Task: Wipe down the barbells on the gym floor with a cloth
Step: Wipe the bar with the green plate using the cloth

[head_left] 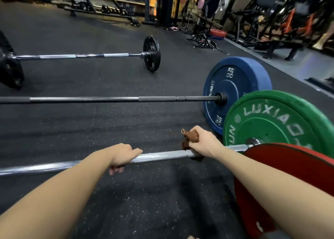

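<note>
**Head view: cloth clamped on the nearest bar, other hand steadying it**

Head view showed you crouched over the nearest barbell (162,156), which lay on the gym floor (126,202) running from 9 o'clock to 3 o'clock. Your right hand (202,144) had its grip closed around the brown cloth (189,139), wrapped onto the shaft just beside the green plate (282,123), likely so the rag covered the steel all round. Your left hand (122,155) gripped the bare bar toward 9 o'clock, apparently to stop it rolling. A red plate (271,166) sat nearest you at 3 o'clock. Two more barbells waited at 12 o'clock: the blue-plated bar (108,99) and, beyond it, the black-plated bar (81,56), neither touched by either hand.
</note>
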The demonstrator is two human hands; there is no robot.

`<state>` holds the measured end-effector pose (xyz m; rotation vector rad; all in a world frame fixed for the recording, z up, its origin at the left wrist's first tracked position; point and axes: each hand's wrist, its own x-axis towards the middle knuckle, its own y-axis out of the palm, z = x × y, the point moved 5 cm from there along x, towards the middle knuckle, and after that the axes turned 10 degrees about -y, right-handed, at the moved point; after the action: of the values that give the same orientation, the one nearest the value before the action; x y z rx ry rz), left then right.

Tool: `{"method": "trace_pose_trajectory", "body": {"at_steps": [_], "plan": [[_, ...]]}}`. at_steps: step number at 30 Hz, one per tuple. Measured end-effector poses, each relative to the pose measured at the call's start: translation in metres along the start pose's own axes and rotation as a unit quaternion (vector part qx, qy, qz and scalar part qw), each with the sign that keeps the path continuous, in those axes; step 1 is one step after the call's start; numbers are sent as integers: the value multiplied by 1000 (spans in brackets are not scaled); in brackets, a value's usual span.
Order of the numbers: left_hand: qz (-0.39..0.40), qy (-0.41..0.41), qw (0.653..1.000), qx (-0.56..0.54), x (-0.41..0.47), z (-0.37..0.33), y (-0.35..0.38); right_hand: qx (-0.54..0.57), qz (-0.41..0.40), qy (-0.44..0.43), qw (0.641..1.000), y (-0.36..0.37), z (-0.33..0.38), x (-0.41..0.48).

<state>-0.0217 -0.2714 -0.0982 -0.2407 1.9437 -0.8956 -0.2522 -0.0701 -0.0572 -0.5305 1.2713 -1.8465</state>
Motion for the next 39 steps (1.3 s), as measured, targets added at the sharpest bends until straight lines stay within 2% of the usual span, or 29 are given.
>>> {"method": "trace_pose_trajectory", "body": {"at_steps": [4, 6, 8, 11, 16, 21, 23, 27, 30, 34, 39], "plan": [[11, 6, 1000, 4, 2, -2, 1, -64, -1, 43, 997, -24, -41, -2], [-18, 28, 999, 18, 3, -6, -1, -75, -8, 64, 995, -31, -50, -3], [-86, 59, 994, 39, 3, -12, -7, -74, -12, 70, 995, -29, -45, -4], [-176, 103, 978, 40, 1, -38, -11, -38, -21, 63, 997, -18, -24, -5], [-212, 127, 965, 89, -5, -101, 13, 45, 9, 17, 999, 14, 25, 4], [-147, 76, 983, 83, 16, -92, 23, 88, 24, 22, 996, 11, 9, 7], [-120, 64, 987, 91, 20, -90, 22, 63, 29, 29, 997, 4, -1, 8], [-111, 63, 987, 93, 18, -90, 24, -61, 22, 68, 996, -27, -43, 7], [-96, 61, 989, 95, 20, -89, 24, -56, -17, 114, 992, -45, -73, -6], [-78, 58, 989, 108, 23, -92, 25, -74, -14, 58, 996, -35, -44, -3], [-66, 49, 993, 82, 22, -92, 26, 8, 10, -7, 1000, 2, 3, 10]]}}
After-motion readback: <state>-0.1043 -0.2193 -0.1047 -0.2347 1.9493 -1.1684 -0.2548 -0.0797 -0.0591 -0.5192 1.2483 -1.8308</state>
